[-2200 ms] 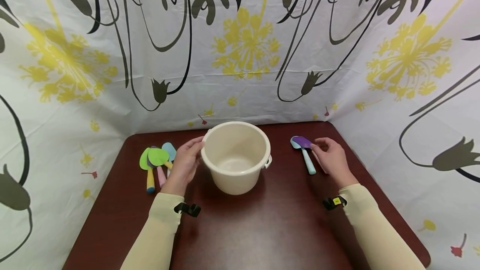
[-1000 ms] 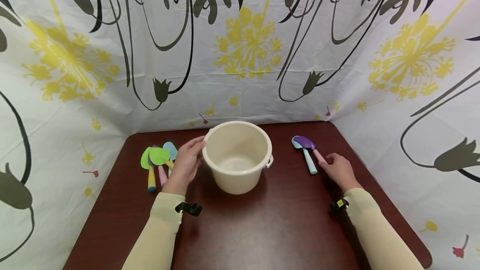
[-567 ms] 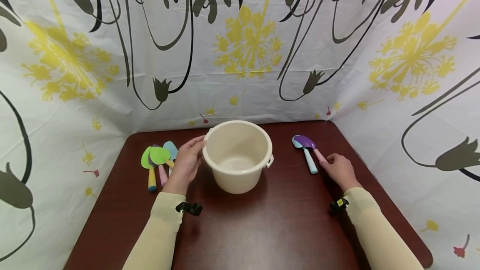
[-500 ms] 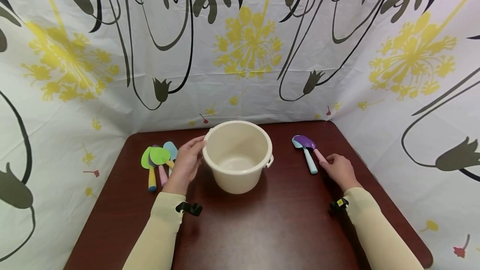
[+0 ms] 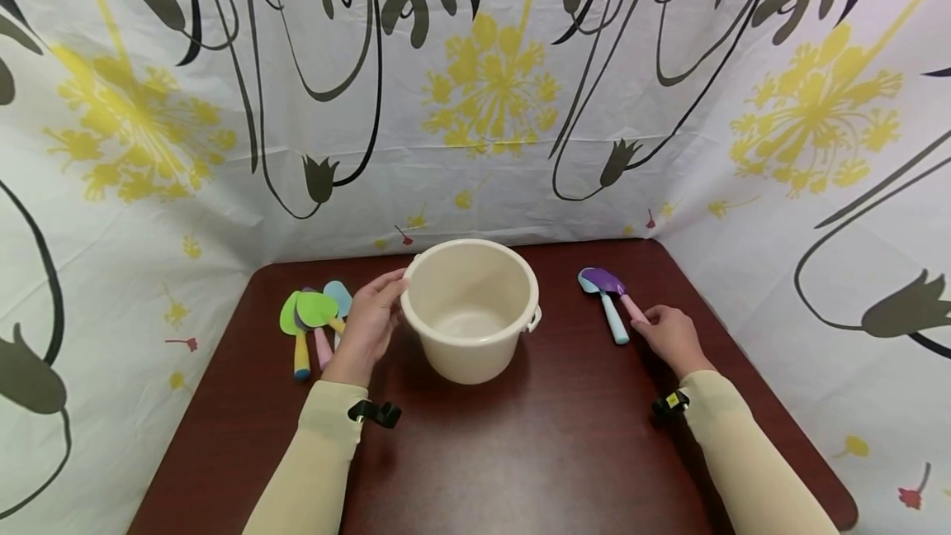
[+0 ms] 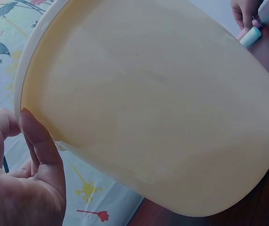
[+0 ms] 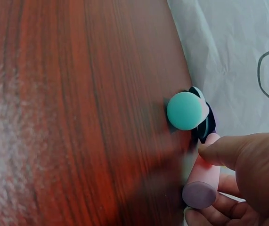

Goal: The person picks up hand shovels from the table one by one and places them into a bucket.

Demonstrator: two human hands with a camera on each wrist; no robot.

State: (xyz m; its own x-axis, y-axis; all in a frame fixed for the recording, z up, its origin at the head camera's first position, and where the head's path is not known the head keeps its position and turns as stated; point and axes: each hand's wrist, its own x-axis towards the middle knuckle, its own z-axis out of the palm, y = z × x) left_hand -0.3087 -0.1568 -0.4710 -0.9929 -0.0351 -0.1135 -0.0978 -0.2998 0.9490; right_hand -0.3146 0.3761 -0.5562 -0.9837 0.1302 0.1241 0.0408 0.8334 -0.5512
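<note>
A cream plastic bucket (image 5: 470,362) stands upright mid-table. My left hand (image 5: 369,322) pinches its rim on the left side, thumb and fingers on either side of the wall in the left wrist view. To the right, my right hand (image 5: 672,338) pinches the pink handle of a purple toy shovel (image 5: 605,281). The purple blade lies over the blade of a light blue toy shovel (image 5: 613,322), whose handle points toward me. In the right wrist view the pink handle (image 7: 206,172) sits between thumb and fingers, beside the teal handle end (image 7: 184,111).
Left of the bucket lies an overlapping pile of several toy shovels, with a green shovel (image 5: 315,309) on top, partly hidden by my left hand. The dark red table (image 5: 513,452) is bordered by a patterned white cloth (image 5: 475,196) at the back and sides.
Since the oldest frame, my right hand has moved from near the purple blade back toward me, onto the pink handle. In the last second nothing has visibly moved; the left hand stays on the rim.
</note>
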